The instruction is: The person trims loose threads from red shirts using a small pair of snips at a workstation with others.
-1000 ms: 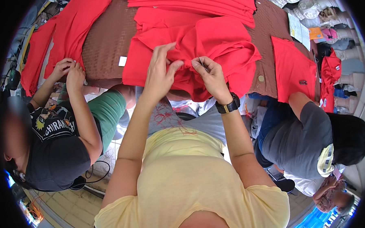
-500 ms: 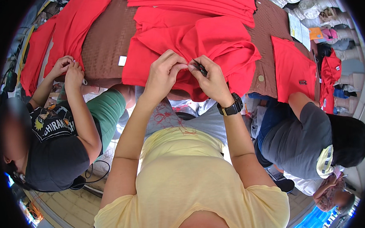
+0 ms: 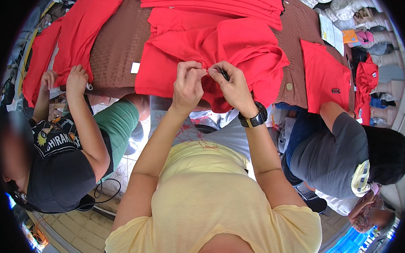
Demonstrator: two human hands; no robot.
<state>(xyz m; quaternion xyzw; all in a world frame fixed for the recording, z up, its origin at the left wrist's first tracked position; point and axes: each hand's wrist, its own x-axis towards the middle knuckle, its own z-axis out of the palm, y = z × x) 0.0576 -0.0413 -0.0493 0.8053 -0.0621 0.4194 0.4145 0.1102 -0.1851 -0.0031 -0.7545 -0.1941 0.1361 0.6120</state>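
A rumpled red garment point(image 3: 168, 67) lies across the table edge in front of me, part of it hanging over toward my lap. My left hand point(image 3: 188, 88) is closed, its thumb and fingers pinching at the garment's fabric. Close beside it, my right hand point(image 3: 235, 86) is closed round a small black tool point(image 3: 223, 74) that looks like thread snips, mostly covered by the palm. The right fingertips meet the cloth a little apart from the left ones. What lies right between the fingertips is too small to make out.
Folded red garments point(image 3: 213, 3) are stacked at the far side of the brown-covered table point(image 3: 115, 44). On the left a person point(image 3: 64, 177) handles red cloth point(image 3: 79, 37). To the right another person point(image 3: 330, 152) sits by a red piece point(image 3: 324, 76). Red thread scraps point(image 3: 189, 132) lie on my lap.
My left hand has turned and drawn slightly back from the right, its fingers more curled. The right hand barely shifts. The left person's hands have moved apart and lower along the cloth.
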